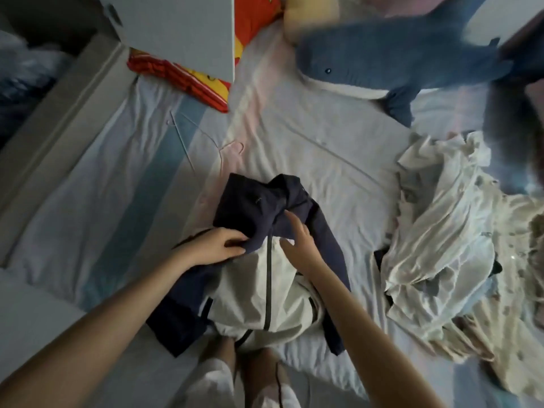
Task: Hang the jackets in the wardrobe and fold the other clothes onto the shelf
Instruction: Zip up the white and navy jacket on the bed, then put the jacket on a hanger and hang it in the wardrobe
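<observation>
**Navy-and-white jacket on the bed, both hands on it**

The navy-and-white zip jacket [265, 290] lies crumpled on the pale striped bed sheet [323, 148], right in front of the person's knees, with its navy top bunched toward the far side. To its right, close by but apart from it, sits a rumpled pile of white and cream clothes [441, 231]. Beyond the jacket on the left, thin pale wire hangers [182, 134] lie flat on the sheet. Farther off, a blue plush shark [397, 60] rests across the bed, and a red-and-yellow cushion [188, 81] lies partly under the edge of a grey wardrobe door [176, 30]. Nothing covers the jacket.

The left hand [212, 248] has its grip closed on a fold of the navy fabric, pinched between thumb and curled fingers. The right hand [300, 245] has a spread grip: its fingers are nearly straight and lie on the navy collar area.
</observation>
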A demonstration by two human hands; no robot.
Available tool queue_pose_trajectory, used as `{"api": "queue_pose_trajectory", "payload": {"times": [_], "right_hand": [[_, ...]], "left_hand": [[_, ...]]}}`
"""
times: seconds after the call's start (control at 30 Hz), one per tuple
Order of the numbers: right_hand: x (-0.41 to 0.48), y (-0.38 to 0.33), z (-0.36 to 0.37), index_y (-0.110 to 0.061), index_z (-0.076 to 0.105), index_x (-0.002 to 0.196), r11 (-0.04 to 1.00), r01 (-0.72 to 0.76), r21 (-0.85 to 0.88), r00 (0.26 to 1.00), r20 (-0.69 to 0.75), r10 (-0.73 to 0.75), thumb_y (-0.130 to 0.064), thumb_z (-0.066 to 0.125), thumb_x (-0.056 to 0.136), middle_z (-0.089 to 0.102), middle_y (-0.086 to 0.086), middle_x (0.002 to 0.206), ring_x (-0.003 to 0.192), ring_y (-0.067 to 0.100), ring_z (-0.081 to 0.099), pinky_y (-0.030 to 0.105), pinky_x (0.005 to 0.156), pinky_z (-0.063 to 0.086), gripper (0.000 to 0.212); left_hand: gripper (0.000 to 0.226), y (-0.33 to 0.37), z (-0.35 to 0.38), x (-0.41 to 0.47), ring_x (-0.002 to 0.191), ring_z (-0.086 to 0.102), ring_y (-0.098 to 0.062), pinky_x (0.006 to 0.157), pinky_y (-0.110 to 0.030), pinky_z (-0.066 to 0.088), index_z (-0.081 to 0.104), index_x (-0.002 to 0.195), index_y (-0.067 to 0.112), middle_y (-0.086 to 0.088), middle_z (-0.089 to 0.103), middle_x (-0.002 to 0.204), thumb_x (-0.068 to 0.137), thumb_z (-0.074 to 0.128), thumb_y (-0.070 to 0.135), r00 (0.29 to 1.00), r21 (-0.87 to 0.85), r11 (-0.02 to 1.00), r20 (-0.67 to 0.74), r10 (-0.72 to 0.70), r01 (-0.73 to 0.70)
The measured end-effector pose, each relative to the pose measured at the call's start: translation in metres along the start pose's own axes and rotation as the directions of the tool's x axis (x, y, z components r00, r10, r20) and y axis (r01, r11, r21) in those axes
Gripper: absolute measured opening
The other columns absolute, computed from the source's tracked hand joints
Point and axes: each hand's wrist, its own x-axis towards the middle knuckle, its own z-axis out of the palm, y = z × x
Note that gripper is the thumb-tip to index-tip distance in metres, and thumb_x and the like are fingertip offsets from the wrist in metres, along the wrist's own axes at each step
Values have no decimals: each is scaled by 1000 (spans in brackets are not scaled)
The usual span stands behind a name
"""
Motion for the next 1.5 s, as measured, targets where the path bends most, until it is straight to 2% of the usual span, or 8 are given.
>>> {"api": "queue_pose_trajectory", "payload": {"times": [0.13,0.3,0.6,0.8,1.0,1.2,1.3,1.5], "right_hand": [[53,28,48,-20,29,147,999,-20,36,993,114,15,-11,54,91,50,8,135,126,26,46,45,109,32,62],[87,60,72,-17,37,140,981,-42,191,993,114,20,-2,50,92,54,-7,123,117,13,51,22,101,36,52],[139,112,53,-24,46,121,903,-171,394,984,16,179,5,48,92,61,-5,97,91,3,59,21,85,44,40],[148,93,52,-16,48,118,784,-200,587,967,-9,253,6,46,93,62,5,96,88,15,60,19,78,49,34],[118,54,38,-31,49,116,913,35,406,999,-38,-22,-1,51,93,63,-4,102,93,5,61,25,82,49,38],[111,-2,5,-28,7,146,860,309,407,950,-180,-256,-49,73,75,23,6,153,140,17,30,39,112,34,100],[104,-26,-33,-14,-11,146,798,448,404,894,-172,-415,-62,72,68,0,-6,155,148,23,5,37,120,18,124],[66,-31,-111,-39,61,86,962,273,21,959,-87,-271,-75,60,67,66,-22,72,86,4,62,27,90,35,41]], "left_hand": [[10,-38,-14,59,90,66,-20,92,-43,49,69,89,21,1,70,91,92,59,23,973,-159,980,-176,-146,118],[41,-105,-36,165,118,52,-35,96,-37,39,50,127,0,-22,55,127,89,61,15,718,-292,871,-493,-491,395],[51,-152,-34,234,109,58,-33,87,-32,45,58,118,4,-18,61,119,82,54,40,824,-88,867,-277,-494,490],[37,-152,-31,189,79,57,-12,57,-12,44,58,97,12,-7,59,87,64,73,9,910,-435,850,-140,-390,297],[42,-91,-38,116,45,51,-6,50,-19,38,41,58,17,-4,48,51,95,55,32,540,-434,898,-738,-404,78],[51,-8,-62,37,45,45,-5,51,-24,31,43,56,20,7,46,45,97,35,49,949,-30,998,-309,-62,56],[64,28,-74,19,54,54,-15,53,-27,32,55,65,10,-1,57,58,91,32,63,978,336,937,-140,153,-99],[59,70,-79,16,56,54,-14,53,-17,34,56,65,10,-1,58,62,87,43,63,965,409,881,-1,261,-238]]}}
